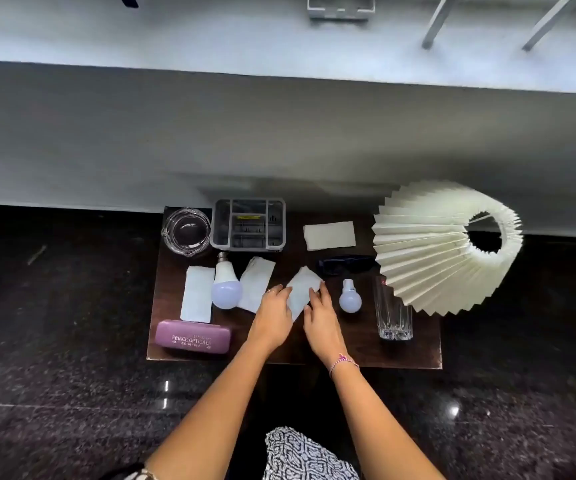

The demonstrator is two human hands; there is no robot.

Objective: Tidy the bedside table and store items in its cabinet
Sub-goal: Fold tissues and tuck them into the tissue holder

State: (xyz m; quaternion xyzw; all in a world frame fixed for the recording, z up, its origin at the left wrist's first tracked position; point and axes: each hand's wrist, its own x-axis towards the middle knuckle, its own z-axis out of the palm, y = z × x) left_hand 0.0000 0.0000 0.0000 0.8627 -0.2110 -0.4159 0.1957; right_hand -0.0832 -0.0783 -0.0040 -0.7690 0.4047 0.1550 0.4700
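- Dark wood table [359,344] against a grey wall, on a speckled black floor; I look straight down on it.
- My left hand [274,315] and right hand [321,318] meet on the mid tissue [302,289], which lies tilted at the table's centre.
- Right thumb and fingers pinch its right edge. The left fingertips touch its left edge; I cannot tell whether they pinch it.
- As I judge it, tidying has barely begun: nothing seems to be stored, and the cabinet is not in view.
- Still out at the back: ashtray [186,232], organiser [248,225] just beside it, far tissue [329,235].
- Still out in the middle: left tissue [197,294], big bulb [227,287], slanted tissue [257,284], sunglasses [345,265], small bulb [350,297].
- At the front left, the case [193,338]; at the right, the tumbler [393,317], with the lampshade [446,244] tipped on its side and overhanging the edge.
- Left to do, I reckon: gather the tissues, case the sunglasses, then stow the loose things below.
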